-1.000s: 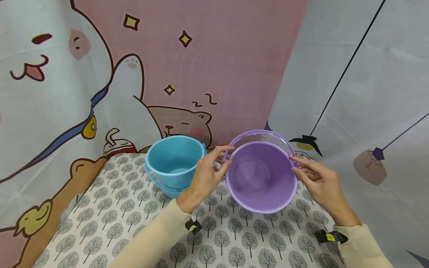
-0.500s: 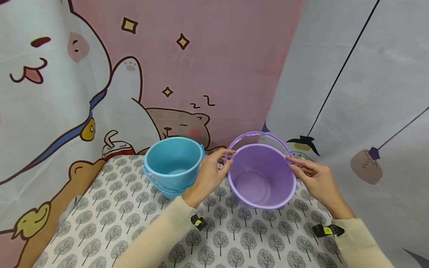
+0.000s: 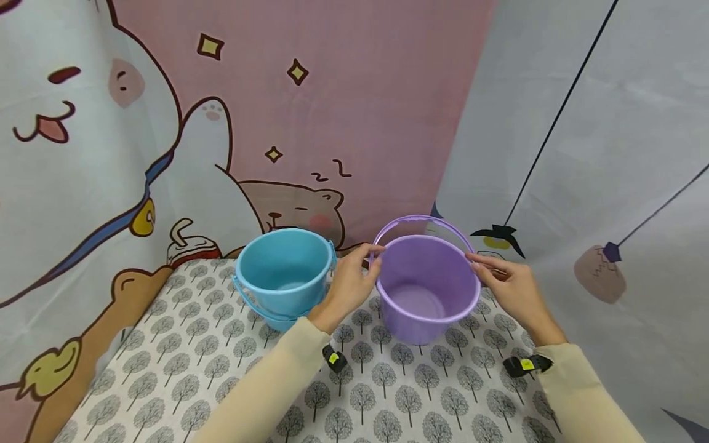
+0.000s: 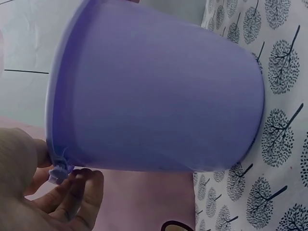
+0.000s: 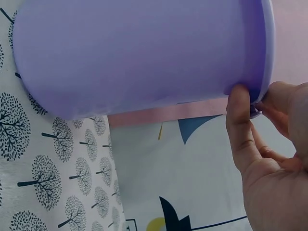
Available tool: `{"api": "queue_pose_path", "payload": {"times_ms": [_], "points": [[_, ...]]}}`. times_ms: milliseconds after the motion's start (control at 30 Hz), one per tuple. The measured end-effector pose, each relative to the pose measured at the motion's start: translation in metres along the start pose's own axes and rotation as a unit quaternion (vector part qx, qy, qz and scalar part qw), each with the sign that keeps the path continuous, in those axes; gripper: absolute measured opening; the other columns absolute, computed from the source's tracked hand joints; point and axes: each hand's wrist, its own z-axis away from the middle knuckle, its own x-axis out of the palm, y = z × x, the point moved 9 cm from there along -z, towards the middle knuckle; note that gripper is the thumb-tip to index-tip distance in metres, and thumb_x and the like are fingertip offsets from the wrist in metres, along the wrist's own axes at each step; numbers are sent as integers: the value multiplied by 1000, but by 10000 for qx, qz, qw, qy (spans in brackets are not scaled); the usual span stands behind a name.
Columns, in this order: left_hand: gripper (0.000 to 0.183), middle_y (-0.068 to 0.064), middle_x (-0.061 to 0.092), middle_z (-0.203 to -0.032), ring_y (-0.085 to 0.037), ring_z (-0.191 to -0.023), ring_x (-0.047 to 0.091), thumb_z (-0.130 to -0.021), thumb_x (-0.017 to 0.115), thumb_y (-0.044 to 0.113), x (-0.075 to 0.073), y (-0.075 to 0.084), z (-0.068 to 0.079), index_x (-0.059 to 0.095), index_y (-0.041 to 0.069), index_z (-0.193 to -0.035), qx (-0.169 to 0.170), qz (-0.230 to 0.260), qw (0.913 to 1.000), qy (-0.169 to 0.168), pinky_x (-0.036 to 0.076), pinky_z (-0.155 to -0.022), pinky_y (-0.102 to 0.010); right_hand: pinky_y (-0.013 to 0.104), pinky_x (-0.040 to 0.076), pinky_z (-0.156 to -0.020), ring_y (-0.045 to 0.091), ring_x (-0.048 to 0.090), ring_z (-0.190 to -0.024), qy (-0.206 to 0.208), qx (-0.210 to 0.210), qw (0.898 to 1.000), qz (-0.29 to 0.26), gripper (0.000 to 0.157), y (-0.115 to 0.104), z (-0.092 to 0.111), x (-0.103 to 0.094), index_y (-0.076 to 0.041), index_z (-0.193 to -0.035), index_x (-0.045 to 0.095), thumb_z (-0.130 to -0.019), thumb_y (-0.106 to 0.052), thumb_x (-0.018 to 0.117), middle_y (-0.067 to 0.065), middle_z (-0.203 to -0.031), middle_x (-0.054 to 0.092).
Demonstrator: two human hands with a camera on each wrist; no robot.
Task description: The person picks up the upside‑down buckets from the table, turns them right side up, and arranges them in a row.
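Both hands hold a purple plastic bucket (image 3: 416, 329), mouth up, at opposite sides of its rim. Its handle (image 3: 418, 218) stands raised behind the opening. My left hand (image 3: 349, 280) pinches the rim at the handle joint; in the left wrist view its fingers curl beside the joint on the bucket (image 4: 159, 91). Across from it, my right hand (image 3: 512, 292) pinches the other side. The right wrist view has thumb and forefinger of that hand (image 5: 262, 163) at the rim of the bucket (image 5: 139, 53). The bucket's base is right at the tree-patterned cloth.
Left of the purple bucket stands a light blue bucket (image 3: 296, 301), its handle (image 3: 257, 307) hanging down in front. My left hand partly covers its right side. The tree-patterned cloth (image 3: 388, 394) covers the table. A cartoon-printed curtain (image 3: 382, 111) hangs close behind it.
The purple bucket has tipped from facing me to upright and come down toward the cloth, shifting slightly left. Both hands keep their hold on it. The blue bucket stays in place.
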Motion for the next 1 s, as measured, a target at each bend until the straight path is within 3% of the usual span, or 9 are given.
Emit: {"api": "queue_pose_path", "payload": {"times_ms": [133, 300, 467, 533, 600, 700, 800, 900, 1000], "points": [[33, -14, 85, -128, -23, -90, 76, -116, 68, 14, 2, -7, 0, 77, 9, -147, -79, -77, 9999, -8, 64, -76, -29, 9, 65, -91, -17, 76, -106, -29, 120, 9999, 33, 40, 5, -3, 3, -11, -154, 77, -119, -29, 71, 25, -144, 81], [38, -13, 83, -134, -26, -108, 81, -118, 64, 21, 7, -18, 1, 73, 13, -155, -235, -141, 9994, -190, 69, -87, -38, 4, 59, -92, -18, 74, -107, -138, 252, 9996, 77, 45, 13, -2, 7, -14, -160, 72, -120, -33, 70, 24, -151, 78], [45, -13, 77, -153, -34, -135, 77, -121, 59, 29, 12, -24, 3, 66, 17, -164, -386, -109, 9982, -453, 67, -113, -54, 6, 60, -94, -14, 75, -113, -255, 227, 9994, -59, 48, 16, -1, 12, -15, -166, 66, -121, -31, 68, 26, -156, 74], [48, -13, 72, -162, -37, -148, 71, -122, 56, 33, 13, -27, 3, 63, 19, -167, -442, -129, 9974, -555, 61, -124, -59, 9, 61, -98, -2, 78, -121, -319, 225, 9992, 15, 50, 18, -1, 14, -17, -169, 63, -122, -32, 66, 26, -158, 72], [51, -13, 66, -171, -39, -158, 64, -122, 55, 37, 15, -29, 4, 59, 21, -171, -519, -151, 9963, -675, 54, -132, -63, 21, 67, -104, 17, 81, -131, -393, 253, 9988, 146, 51, 19, -1, 16, -20, -172, 60, -123, -35, 64, 25, -163, 69], [55, -11, 59, -178, -39, -166, 56, -122, 54, 42, 17, -33, 5, 54, 26, -175, -629, -209, 9941, -864, 48, -138, -65, 53, 69, -115, 46, 74, -144, -539, 288, 9977, 307, 55, 21, 1, 17, -25, -176, 54, -124, -40, 60, 24, -173, 61], [59, -10, 53, -182, -39, -169, 51, -122, 55, 48, 19, -36, 5, 50, 30, -178, -743, -260, 9915, -1036, 43, -140, -68, 79, 60, -117, 58, 67, -149, -664, 322, 9966, 357, 59, 21, 3, 19, -29, -179, 48, -124, -44, 59, 23, -181, 50], [64, -9, 47, -186, -40, -172, 46, -120, 56, 53, 20, -38, 5, 45, 35, -180, -847, -348, 9891, -1156, 39, -142, -71, 84, 56, -117, 60, 62, -152, -768, 307, 9956, 444, 62, 22, 4, 21, -30, -182, 43, -124, -45, 58, 24, -185, 43], [68, -7, 42, -189, -40, -175, 42, -119, 56, 59, 19, -40, 6, 40, 40, -182, -934, -443, 9871, -1224, 35, -142, -74, 81, 54, -122, 60, 59, -155, -807, 252, 9951, 515, 64, 21, 4, 24, -30, -183, 39, -124, -45, 58, 25, -184, 42]]}}
